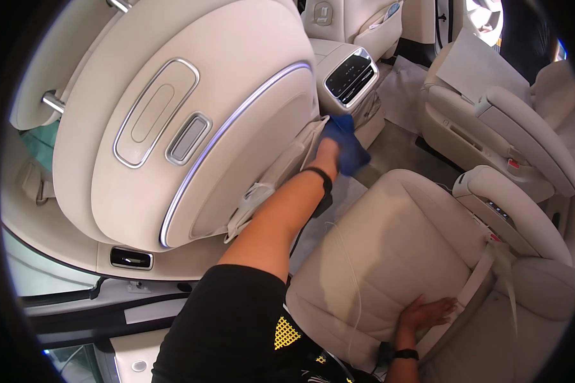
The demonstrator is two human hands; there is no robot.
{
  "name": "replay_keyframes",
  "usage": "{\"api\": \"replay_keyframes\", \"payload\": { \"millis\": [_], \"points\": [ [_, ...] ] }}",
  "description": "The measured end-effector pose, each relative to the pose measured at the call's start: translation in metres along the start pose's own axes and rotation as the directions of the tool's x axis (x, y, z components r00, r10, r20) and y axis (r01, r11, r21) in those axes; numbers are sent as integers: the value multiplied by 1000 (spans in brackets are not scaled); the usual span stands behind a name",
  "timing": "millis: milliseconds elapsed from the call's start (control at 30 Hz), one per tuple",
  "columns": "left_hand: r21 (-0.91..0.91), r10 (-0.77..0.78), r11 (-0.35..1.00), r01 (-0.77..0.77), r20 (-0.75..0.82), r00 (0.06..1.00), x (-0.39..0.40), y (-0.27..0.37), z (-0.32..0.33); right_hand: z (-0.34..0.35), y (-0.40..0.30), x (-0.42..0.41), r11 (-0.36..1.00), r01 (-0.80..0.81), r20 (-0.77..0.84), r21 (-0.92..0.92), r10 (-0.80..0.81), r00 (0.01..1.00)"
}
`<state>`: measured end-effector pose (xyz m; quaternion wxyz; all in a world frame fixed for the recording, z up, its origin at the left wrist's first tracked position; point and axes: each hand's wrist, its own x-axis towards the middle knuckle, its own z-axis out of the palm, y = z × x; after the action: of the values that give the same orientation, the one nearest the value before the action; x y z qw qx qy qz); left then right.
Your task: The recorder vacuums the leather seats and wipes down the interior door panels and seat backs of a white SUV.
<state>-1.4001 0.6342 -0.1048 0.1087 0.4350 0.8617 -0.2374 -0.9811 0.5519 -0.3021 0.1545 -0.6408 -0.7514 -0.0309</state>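
My left hand [328,147] reaches forward with a blue cloth [347,143], which covers most of the fingers and is slightly blurred. The cloth is beside the seatback pocket [287,158] of the beige front seat [249,139], just below the rear end of the centre console [350,79]. Whether it presses on the pocket I cannot tell. My right hand [426,312] lies palm down on the beige rear seat cushion [364,268], its fingers toward the seat belt [460,301]. Nothing shows in that hand.
A thin white cable [350,258] trails over the cushion. Armrests [512,206] stand between this seat and a second rear seat [484,124], on which a pale sheet [479,64] lies. White material [263,191] pokes from the pocket. The doorway is at lower left.
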Motion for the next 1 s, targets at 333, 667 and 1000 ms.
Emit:
{"api": "replay_keyframes", "payload": {
  "millis": [333,667,1000],
  "points": [
    [579,614,598,-554,112,781,50,-62,75,-4,5,3,1000,25,-48,-8,-25,999],
    [460,466,872,-168,-673,575,44,-28,128,0,0,-1,1000,2,-38,-3,-2,999],
    [-391,-244,917,75,-404,882,-146,-130,340,-9,-9,3,999,-27,0,31,27,1000]
  ]
}}
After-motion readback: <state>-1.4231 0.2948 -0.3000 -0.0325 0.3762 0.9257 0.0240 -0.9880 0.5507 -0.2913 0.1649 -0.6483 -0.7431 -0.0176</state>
